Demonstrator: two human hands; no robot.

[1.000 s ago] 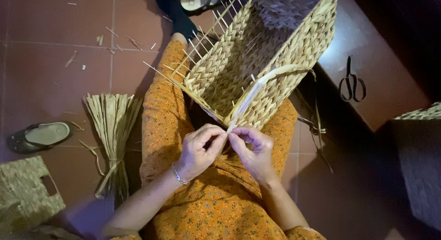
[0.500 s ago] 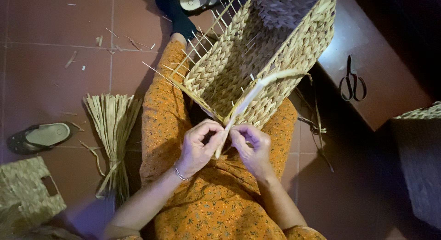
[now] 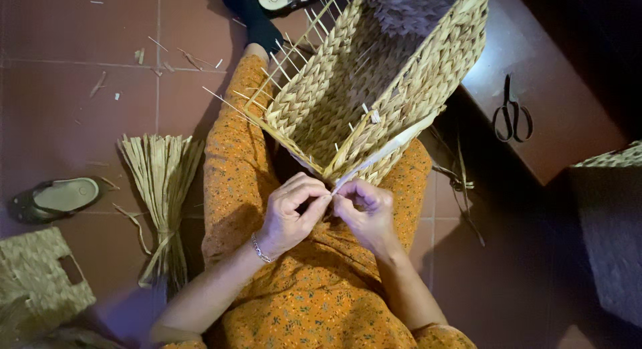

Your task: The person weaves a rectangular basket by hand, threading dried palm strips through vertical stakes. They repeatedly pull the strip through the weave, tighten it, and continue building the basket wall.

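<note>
A half-woven straw basket [image 3: 374, 75] rests on my lap, its open mouth toward me, with thin bare ribs sticking out along its left rim. A pale flat weaving strand [image 3: 391, 147] runs from the basket's near edge down to my fingers. My left hand [image 3: 292, 210] and my right hand [image 3: 364, 212] meet just below the basket's near corner, both pinching the end of that strand. A thin bracelet sits on my left wrist. I wear orange flowered clothing.
A tied bundle of dry straw [image 3: 162, 195] lies on the red tile floor to my left. A sandal [image 3: 57, 197] and a finished woven piece [image 3: 37, 282] sit farther left. Black scissors [image 3: 511, 113] lie on a brown bench at right. Another woven basket [image 3: 612, 228] is at the far right.
The strand has been drawn from a loose arc to a straight, taut line. Both hands shifted slightly down and closer together at its end.
</note>
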